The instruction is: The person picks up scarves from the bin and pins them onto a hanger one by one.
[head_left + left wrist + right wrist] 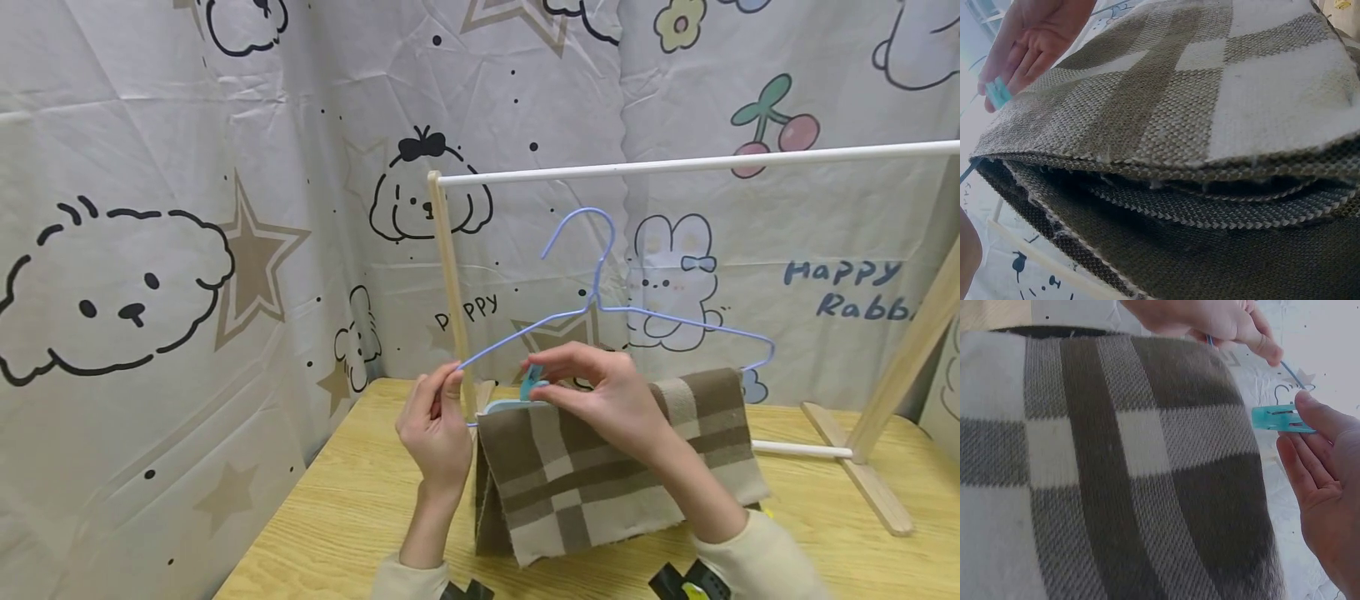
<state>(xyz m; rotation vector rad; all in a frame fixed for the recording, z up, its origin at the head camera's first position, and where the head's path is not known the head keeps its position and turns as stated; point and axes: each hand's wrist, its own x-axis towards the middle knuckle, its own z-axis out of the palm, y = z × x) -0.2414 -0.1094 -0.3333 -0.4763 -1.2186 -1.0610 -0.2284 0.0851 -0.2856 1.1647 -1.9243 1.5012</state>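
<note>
A blue wire hanger (597, 287) stands hook up, with a brown and cream plaid cloth (592, 487) folded over its lower bar. At the hanger's left corner, my left hand (437, 433) pinches the wire between thumb and fingers. My right hand (618, 404) holds a turquoise clothespin (531, 382) between thumb and fingers, just over the cloth's top fold near its left end. From the right wrist, the clothespin (1280, 419) points toward the cloth's folded edge (1252, 444). A pale blue edge (504, 406) shows beneath the clothespin; its kind is unclear.
Behind the hanger stands a rack with a white top rail (675, 165), wooden posts (450, 275) and a white lower bar (802, 450). The wooden table (322, 508) bears it, and a printed curtain (285, 108) surrounds the back and left.
</note>
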